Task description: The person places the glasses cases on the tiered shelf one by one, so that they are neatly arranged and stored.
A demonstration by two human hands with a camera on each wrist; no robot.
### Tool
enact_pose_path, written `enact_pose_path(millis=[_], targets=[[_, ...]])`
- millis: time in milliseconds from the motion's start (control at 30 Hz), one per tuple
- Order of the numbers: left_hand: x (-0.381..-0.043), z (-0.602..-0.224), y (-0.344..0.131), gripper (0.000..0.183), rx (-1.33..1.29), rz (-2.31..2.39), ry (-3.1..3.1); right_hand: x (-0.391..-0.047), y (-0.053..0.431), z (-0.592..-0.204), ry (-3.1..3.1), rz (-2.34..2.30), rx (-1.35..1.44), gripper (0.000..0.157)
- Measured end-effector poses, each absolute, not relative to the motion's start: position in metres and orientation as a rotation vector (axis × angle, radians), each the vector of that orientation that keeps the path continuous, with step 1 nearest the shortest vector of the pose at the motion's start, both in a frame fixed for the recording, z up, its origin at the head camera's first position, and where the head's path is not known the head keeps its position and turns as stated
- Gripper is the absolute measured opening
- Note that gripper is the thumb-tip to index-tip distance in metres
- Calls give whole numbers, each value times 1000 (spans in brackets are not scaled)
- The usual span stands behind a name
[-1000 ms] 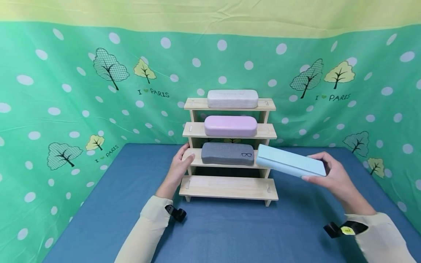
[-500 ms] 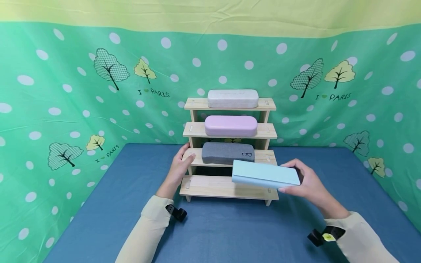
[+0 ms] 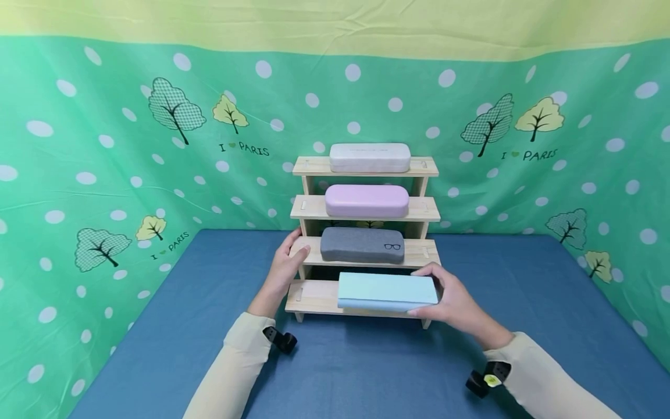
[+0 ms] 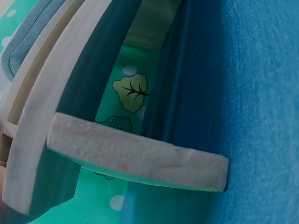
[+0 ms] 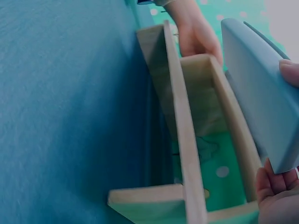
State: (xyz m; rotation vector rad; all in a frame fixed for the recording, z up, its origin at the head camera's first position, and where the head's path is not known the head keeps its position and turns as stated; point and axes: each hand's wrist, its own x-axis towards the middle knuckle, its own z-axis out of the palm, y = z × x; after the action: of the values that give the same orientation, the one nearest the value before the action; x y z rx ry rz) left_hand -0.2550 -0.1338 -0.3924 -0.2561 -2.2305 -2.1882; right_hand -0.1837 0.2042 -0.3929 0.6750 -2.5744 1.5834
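Note:
A light blue glasses case (image 3: 387,291) is held by its right end in my right hand (image 3: 445,298), thumb in front and fingers behind. It lies lengthwise over the lowest board of a stepped wooden rack (image 3: 314,294); the right wrist view shows a gap between the case (image 5: 261,93) and that board. My left hand (image 3: 285,265) grips the rack's left side at the second board from the bottom, thumb on top. Just above the blue case, a grey glasses case (image 3: 361,244) with a glasses print rests on that second board.
A lilac glasses case (image 3: 366,201) and a whitish glasses case (image 3: 370,157) sit on the two upper boards. The rack stands on a blue cloth (image 3: 345,372), before a green dotted curtain (image 3: 209,186).
My right hand has carried the light blue case left and down, from beside the rack to over the lowest board, turning it level. The left hand has stayed on the rack.

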Motion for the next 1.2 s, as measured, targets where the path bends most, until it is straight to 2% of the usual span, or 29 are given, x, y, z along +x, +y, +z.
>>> enact_pose_path(millis=[1200], targets=[[-253,-391,-133,59,-253,-2161,-2251,-190,159,-421,-2596,1670,489,59]])
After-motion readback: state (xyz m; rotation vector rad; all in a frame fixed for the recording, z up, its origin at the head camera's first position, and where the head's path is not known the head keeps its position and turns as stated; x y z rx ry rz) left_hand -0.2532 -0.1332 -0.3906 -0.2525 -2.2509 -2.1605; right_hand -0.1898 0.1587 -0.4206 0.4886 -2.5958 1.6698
